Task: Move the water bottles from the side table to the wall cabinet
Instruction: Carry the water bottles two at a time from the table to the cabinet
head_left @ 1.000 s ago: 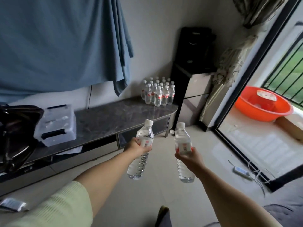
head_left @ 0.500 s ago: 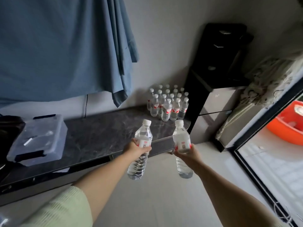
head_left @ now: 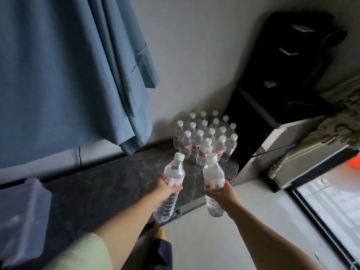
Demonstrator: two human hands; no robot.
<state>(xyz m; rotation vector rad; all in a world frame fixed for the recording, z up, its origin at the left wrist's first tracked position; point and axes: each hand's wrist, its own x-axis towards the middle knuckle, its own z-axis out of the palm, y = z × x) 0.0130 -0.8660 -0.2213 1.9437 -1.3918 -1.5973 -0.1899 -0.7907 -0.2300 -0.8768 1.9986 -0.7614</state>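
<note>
Dark marble is topping the long, low counter (head_left: 109, 184) running along the grey wall, and it is serving as the landmark for everything else. At its far right end, against the wall, a cluster of water bottles (head_left: 206, 139) is standing upright in tight rows, white caps up, probably packed close so that more can be fitted in beside them. A blue cloth (head_left: 68, 75) is hanging on the wall above the counter, and a clear plastic box (head_left: 21, 217) is sitting at its left end. A black cabinet (head_left: 288, 71) is rising just beyond the right end.

Over the counter's front edge, near that cluster, the left hand (head_left: 167, 189) is gripping one bottle (head_left: 172, 184) around its red-and-white label, fingers curled round the body. The bottle is tilting, cap toward the wall, base hanging toward the floor. Just beside it, the right hand (head_left: 220, 193) is wrapping its fingers round a second bottle (head_left: 213, 178), again at the label, holding it nearly upright, off the counter's right corner.

Gripping at mid-body is likely keeping each bottle balanced for setting down base first. Both bottles are in the air, touching nothing but the hands. Judging by the task, they are being carried to join the standing group.
</note>
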